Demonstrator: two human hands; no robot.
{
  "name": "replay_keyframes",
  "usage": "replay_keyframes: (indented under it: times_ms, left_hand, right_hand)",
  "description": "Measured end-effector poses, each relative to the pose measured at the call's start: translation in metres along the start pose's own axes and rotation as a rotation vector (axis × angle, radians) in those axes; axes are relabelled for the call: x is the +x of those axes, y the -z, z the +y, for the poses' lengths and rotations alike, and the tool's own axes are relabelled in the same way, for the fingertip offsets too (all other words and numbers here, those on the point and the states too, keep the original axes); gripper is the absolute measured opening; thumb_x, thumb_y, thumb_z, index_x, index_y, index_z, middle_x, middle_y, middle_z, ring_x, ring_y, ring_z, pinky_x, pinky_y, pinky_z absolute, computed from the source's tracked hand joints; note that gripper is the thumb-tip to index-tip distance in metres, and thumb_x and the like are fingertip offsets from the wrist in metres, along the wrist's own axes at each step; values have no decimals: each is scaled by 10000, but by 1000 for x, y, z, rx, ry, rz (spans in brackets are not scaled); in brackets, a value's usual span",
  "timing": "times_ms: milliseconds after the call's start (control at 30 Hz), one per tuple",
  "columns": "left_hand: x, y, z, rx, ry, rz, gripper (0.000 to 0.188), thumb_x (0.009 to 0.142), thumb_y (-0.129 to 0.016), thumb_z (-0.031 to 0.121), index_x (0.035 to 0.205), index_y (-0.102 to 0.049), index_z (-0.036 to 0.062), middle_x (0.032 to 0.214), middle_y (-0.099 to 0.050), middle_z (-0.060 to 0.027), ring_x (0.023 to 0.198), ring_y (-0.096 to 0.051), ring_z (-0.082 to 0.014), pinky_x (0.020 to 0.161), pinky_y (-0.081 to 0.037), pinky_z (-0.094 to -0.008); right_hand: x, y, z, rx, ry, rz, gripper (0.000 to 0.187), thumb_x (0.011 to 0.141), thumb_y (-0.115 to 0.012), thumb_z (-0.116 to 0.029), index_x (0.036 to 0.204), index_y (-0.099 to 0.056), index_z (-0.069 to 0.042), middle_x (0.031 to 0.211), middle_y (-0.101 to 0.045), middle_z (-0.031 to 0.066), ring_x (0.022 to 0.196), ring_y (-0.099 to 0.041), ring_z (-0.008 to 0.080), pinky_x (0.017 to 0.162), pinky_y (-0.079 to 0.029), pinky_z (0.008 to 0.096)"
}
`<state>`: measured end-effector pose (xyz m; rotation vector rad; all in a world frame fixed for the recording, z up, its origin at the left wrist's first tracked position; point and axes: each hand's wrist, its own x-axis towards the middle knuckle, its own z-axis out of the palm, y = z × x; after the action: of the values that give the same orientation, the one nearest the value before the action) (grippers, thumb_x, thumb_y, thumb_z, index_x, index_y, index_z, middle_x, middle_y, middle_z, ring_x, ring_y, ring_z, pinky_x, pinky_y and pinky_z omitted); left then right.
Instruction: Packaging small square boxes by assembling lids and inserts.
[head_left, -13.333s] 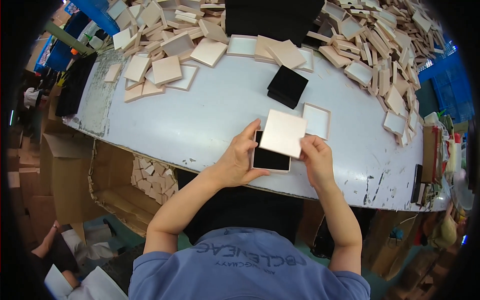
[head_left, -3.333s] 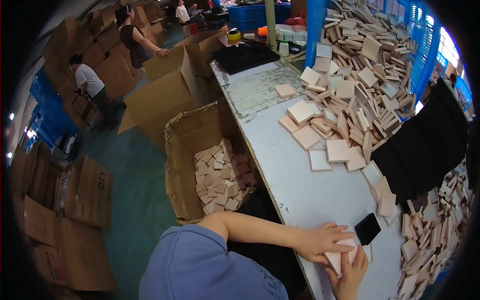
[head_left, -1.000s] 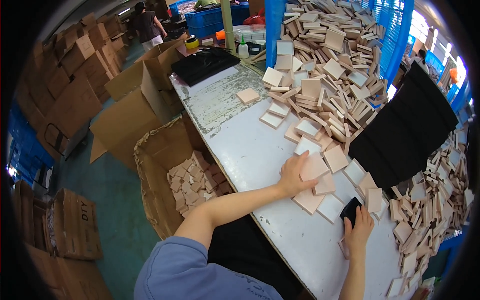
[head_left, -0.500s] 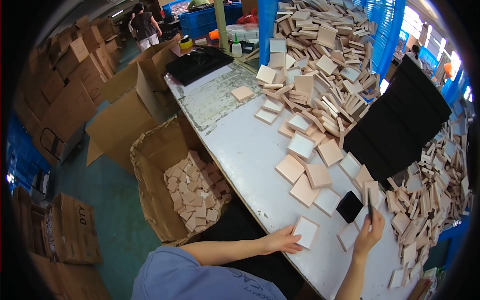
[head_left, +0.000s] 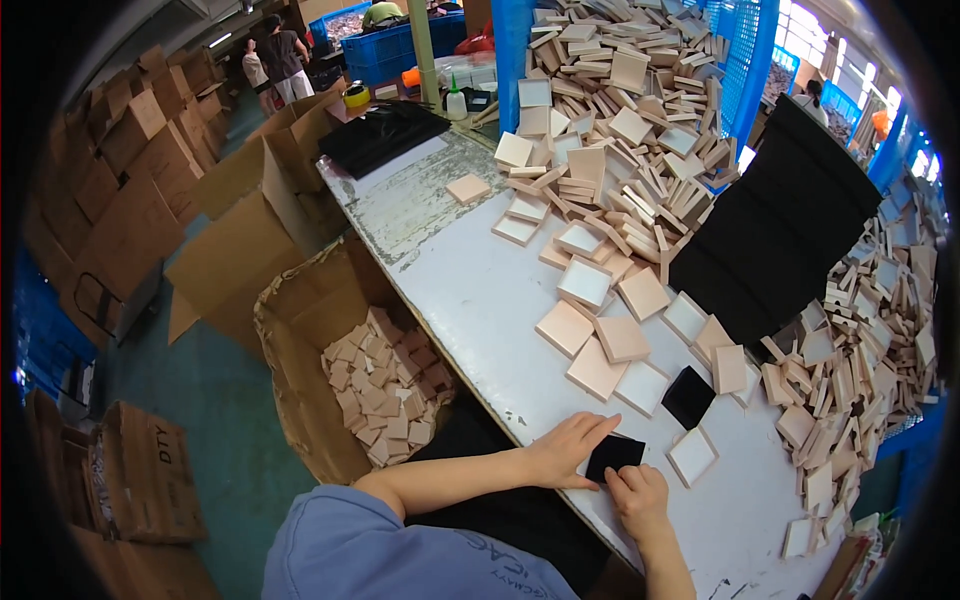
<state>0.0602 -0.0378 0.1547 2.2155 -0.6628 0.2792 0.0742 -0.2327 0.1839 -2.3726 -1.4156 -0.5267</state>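
Near the table's front edge, my left hand (head_left: 568, 452) grips a small square pale pink box tray, now mostly covered. Over the tray's white inside lies a black square pad (head_left: 612, 457). My right hand (head_left: 640, 497) has its fingers curled, their tips pressed on the pad's near right edge. Whether the pad is fully seated in the tray cannot be made out. Just right of my hands is an open tray with a white inside (head_left: 692, 457). Beyond it rests another black square pad (head_left: 688, 398). Several pink trays (head_left: 597, 370) lie farther up the table.
A large heap of pink trays (head_left: 630, 130) fills the far table between blue mesh crates (head_left: 750, 80). A ridged black sheet (head_left: 775, 230) leans at the right. Left of the table (head_left: 450, 290) stands a carton (head_left: 285, 385) holding many small boxes. A glue bottle (head_left: 456, 103) stands far back.
My right hand has come left and down, bringing the thin black pad onto the tray in my left hand. The tray's white inside is now covered. The whole view has shifted slightly.
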Motion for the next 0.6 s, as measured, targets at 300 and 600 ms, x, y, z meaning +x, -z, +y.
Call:
replay_keyframes:
  times_ms: [300,600]
  left_hand:
    - [-3,-19,2,173,-119,-182,762,701,-688,360,1318,-364,52,1266,-396,-228,1115,-409,-394,959,-336,-464]
    - [21,2,15,343,-75,-336,683,736,-649,370,1321,-403,118,1276,-369,-228,1119,-376,-367,910,-308,-450]
  right_hand:
    - [-3,6,-8,250,-183,-138,188,704,-664,-175,849,-647,-57,805,-579,48,692,-558,229,606,-438,352]
    - [-37,21,62,-110,-692,165,424,646,-743,-182,1006,-590,-18,1105,-531,153,1000,-499,319,827,-392,407]
